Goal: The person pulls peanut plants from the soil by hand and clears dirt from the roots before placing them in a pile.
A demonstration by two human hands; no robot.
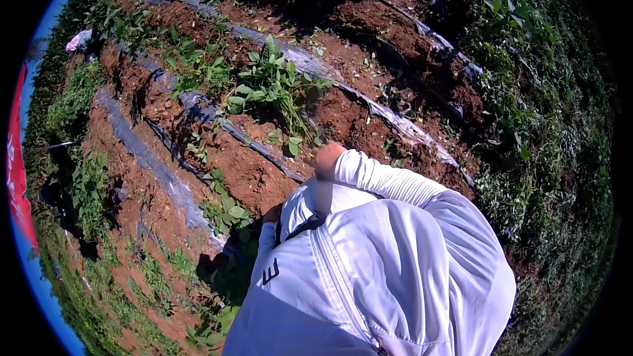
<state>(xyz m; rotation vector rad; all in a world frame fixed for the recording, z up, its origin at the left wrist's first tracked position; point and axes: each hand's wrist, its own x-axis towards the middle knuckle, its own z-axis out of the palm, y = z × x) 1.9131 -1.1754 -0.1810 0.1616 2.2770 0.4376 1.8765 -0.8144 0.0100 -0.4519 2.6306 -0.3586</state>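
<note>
My right hand [327,156], in a white sleeve with a gathered cuff, is low over the reddish soil. It is beside the stem ends of a bundle of leafy green plants [272,84] lying on the bed. Its fingers point away and are blurred, so whether they pinch anything is unclear. My left hand [271,214] shows only in a small part at the edge of my white jacket [385,267]. The jacket hides the rest and whatever that hand touches. A low leafy plant [230,207] grows just to its left.
Torn strips of plastic mulch film [306,59] run along the soil ridges. More film [148,158] lies at left. Dense vines [534,123] cover the right side. A red banner [17,168] with writing and a pale pink bag [79,41] are at the far left.
</note>
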